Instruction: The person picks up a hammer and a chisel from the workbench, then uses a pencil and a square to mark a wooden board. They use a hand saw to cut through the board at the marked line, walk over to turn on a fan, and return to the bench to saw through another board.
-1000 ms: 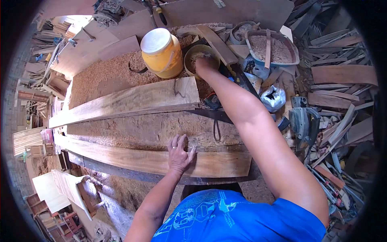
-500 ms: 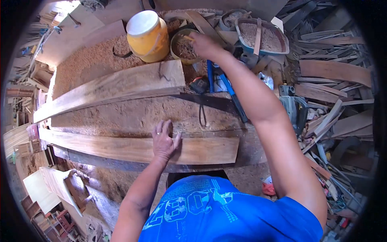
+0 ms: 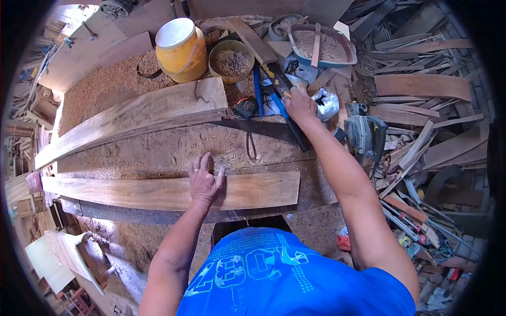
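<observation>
My left hand (image 3: 204, 181) lies on a flat wooden plank (image 3: 253, 190) at the bench's near edge, its fingers spread. Closed around a short yellow pencil (image 3: 287, 95), my right hand (image 3: 302, 107) hovers near the blue-handled tool (image 3: 284, 111) at the back right of the bench. Left of that tool are a second blue handle (image 3: 258, 89) and a tape measure (image 3: 245, 107). A saw blade (image 3: 263, 129) extends under the blue-handled tool. Farther back stands a bowl of nails or similar small pieces (image 3: 232, 62).
A thicker board (image 3: 137, 118) lies behind the plank. Beyond it stands a yellow bucket with a white lid (image 3: 181, 52) among wood shavings. A basin of sawdust (image 3: 322, 46) sits at the back right. Right of the bench are a power tool (image 3: 365, 134) and piled offcuts (image 3: 421, 87).
My right hand has moved from over the bowl toward me and to the right, with the pencil in it. My left hand stays on the plank. The view has shifted slightly.
</observation>
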Demonstrator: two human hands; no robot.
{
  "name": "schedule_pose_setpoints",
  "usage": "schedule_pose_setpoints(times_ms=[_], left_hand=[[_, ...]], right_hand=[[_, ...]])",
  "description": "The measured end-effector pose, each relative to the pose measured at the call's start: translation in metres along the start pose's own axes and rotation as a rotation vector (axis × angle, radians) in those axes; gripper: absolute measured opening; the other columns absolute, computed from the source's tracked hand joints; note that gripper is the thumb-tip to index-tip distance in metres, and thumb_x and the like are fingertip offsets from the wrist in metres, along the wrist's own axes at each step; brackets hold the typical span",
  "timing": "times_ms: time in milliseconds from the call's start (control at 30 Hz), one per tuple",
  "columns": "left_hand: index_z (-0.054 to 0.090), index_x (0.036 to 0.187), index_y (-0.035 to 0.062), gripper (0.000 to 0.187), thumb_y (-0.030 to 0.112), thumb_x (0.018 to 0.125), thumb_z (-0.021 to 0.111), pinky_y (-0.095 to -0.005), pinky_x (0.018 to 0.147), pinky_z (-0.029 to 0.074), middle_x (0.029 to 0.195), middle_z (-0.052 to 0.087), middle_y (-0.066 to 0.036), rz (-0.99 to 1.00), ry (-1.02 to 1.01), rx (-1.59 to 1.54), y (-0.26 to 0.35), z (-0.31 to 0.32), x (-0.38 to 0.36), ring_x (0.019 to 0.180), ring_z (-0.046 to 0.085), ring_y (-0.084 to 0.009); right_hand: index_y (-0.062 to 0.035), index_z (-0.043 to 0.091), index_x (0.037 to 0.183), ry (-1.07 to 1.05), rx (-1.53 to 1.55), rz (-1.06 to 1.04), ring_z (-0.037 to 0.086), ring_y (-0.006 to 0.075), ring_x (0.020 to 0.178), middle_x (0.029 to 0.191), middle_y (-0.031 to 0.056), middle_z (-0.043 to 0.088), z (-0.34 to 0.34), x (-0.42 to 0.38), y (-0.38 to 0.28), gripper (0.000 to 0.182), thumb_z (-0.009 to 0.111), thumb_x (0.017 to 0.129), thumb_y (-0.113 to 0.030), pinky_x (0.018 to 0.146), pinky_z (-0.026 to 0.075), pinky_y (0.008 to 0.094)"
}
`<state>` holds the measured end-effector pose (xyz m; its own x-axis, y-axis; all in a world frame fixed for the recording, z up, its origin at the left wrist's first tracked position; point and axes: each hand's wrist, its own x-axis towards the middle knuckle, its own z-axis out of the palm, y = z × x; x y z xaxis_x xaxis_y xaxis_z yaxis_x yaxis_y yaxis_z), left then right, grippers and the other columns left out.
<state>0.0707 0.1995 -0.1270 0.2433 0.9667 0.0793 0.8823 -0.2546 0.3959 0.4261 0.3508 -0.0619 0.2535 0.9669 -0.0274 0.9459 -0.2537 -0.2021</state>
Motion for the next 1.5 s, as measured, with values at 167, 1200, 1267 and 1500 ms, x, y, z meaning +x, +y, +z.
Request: schedule_pose_setpoints(times_ms=[167, 1200, 1267, 1500], left_hand=[[0.052, 0.141, 0.0028, 0.069, 0.046, 0.089, 0.069, -0.0465, 0.119, 0.028, 0.141, 0.053, -0.011, -0.043, 0.004, -0.011, 0.003, -0.002, -0.001, 0.139, 0.042, -0.0312], [0.054, 0.138, 0.0036, 0.062, 0.040, 0.091, 0.070, -0.0461, 0.114, 0.034, 0.137, 0.056, -0.016, 0.060, 0.060, -0.088, -0.009, 0.008, -0.003, 0.135, 0.046, -0.0333], [0.058, 0.133, 0.0031, 0.053, 0.034, 0.092, 0.070, -0.0450, 0.113, 0.035, 0.131, 0.060, -0.016, 0.069, 0.130, -0.136, -0.007, 0.004, -0.002, 0.132, 0.050, -0.0349], [0.068, 0.102, 0.0025, 0.012, 0.011, 0.093, 0.069, -0.0459, 0.098, 0.047, 0.103, 0.067, -0.016, 0.353, 0.166, -0.456, -0.028, -0.006, -0.040, 0.107, 0.061, -0.0361]], right_hand=[[-0.0063, 0.062, 0.114, 0.062, -0.073, -0.015, 0.066, 0.0429, 0.110, 0.121, 0.0214, 0.063, 0.020, 0.030, -0.022, 0.042, 0.072, 0.090, -0.038, 0.090, 0.055, 0.0535], [-0.0050, 0.066, 0.107, -0.154, 1.306, -0.030, 0.057, 0.0073, 0.071, 0.084, -0.0030, 0.061, -0.038, -0.181, -0.036, 0.020, 0.058, 0.106, -0.024, 0.059, 0.047, 0.0257], [-0.0064, 0.066, 0.097, -0.111, 1.456, 0.243, 0.053, 0.0071, 0.064, 0.077, -0.0042, 0.058, -0.026, -0.242, -0.065, 0.023, 0.057, 0.107, -0.025, 0.057, 0.045, 0.0259], [-0.0086, 0.063, 0.089, -0.231, 1.477, 0.431, 0.048, 0.0084, 0.056, 0.066, -0.0032, 0.053, -0.015, -0.365, -0.073, 0.032, 0.067, 0.101, -0.038, 0.055, 0.044, 0.0301]])
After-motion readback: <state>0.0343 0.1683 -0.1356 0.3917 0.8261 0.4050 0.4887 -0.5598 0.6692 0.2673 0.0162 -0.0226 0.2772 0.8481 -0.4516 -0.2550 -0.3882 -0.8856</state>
